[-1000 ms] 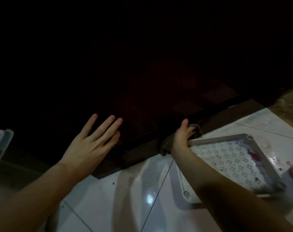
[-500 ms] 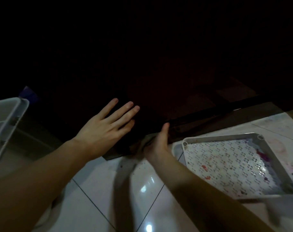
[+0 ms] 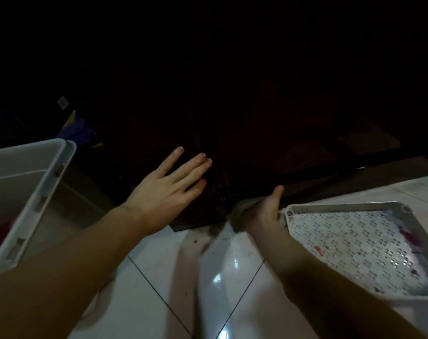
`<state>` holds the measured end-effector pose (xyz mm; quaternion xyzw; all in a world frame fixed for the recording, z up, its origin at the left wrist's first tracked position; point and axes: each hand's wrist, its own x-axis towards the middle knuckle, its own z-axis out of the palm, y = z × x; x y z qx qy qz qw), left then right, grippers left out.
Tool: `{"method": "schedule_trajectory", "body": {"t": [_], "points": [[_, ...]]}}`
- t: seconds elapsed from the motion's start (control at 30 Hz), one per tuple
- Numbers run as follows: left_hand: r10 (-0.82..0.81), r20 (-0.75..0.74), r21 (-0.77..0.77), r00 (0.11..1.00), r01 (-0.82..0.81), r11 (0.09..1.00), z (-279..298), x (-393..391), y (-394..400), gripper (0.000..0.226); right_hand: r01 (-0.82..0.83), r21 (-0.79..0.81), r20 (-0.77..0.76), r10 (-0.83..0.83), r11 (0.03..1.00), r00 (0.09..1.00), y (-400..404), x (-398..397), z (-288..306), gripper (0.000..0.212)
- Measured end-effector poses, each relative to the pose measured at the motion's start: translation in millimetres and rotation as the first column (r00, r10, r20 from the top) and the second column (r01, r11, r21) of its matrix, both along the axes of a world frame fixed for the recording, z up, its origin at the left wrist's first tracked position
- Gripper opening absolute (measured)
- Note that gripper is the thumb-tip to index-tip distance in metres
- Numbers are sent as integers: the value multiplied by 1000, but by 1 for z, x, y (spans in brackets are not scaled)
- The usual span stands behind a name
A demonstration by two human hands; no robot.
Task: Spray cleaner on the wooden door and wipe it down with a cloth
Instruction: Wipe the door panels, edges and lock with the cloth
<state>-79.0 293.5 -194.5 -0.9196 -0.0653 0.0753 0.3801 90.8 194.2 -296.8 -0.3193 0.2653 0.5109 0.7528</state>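
The dark wooden door (image 3: 257,148) fills the upper part of the head view and is barely lit. My left hand (image 3: 169,189) lies flat against its lower panel, fingers straight and spread. My right hand (image 3: 264,211) grips a dull brown cloth (image 3: 241,212) and holds it against the door's bottom edge, just above the floor, thumb pointing up. No spray bottle is in view.
A white perforated tray (image 3: 349,209) with pink stains lies on the white floor tiles (image 3: 159,302) right of my right hand. A white plastic bin (image 3: 49,172) stands at the left. Something blue (image 3: 78,133) sits behind the bin.
My right hand has slid the cloth leftward along the door's bottom edge, away from the tray. My left hand stays flat on the door. The view has swung left, showing more of the bin.
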Motion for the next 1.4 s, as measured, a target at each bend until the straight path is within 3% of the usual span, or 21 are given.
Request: {"method": "schedule_trajectory", "body": {"t": [0.13, 0.27, 0.37, 0.53, 0.8, 0.93, 1.07, 1.17, 1.23, 1.3, 1.4], "points": [[35, -35, 22, 999, -34, 999, -1, 1, -1, 67, -93, 213, -13, 98, 973, 995, 23, -51, 7, 86], [45, -68, 16, 997, -44, 999, -3, 4, -4, 67, -132, 211, -20, 139, 968, 990, 27, -63, 0, 83], [-10, 7, -1, 1000, 10, 1000, -2, 5, -4, 64, -79, 217, -39, 89, 973, 995, 18, -42, -2, 84], [-39, 27, 6, 999, 38, 999, 2, 11, -5, 58, 78, -33, 1, -78, 996, 997, -8, 19, -9, 83], [-62, 81, 6, 995, 62, 998, -1, 12, -4, 56, 194, -123, 246, -159, 973, 956, -37, 79, -15, 79], [-103, 146, -50, 984, 111, 993, -3, 12, -1, 59, 210, -154, 254, -167, 966, 953, -41, 82, -1, 80], [-118, 200, -77, 973, 136, 988, -4, 18, -2, 53, 88, -224, 355, -3, 970, 935, -5, 60, -31, 95], [-134, 240, -92, 961, 160, 983, -2, 33, -9, 47, -32, -82, 151, 45, 996, 988, 10, 18, -5, 75], [-134, 241, -113, 961, 164, 980, -3, 47, -16, 50, -99, 10, 103, 97, 995, 990, 11, 0, 19, 77], [-122, 231, -132, 965, 155, 979, -4, 58, -22, 53, -137, 1, 109, 136, 991, 985, 7, 9, 30, 80], [-132, 230, -133, 964, 166, 977, -6, 71, -28, 49, -37, -19, 75, 39, 999, 996, -2, 52, 38, 76]]}}
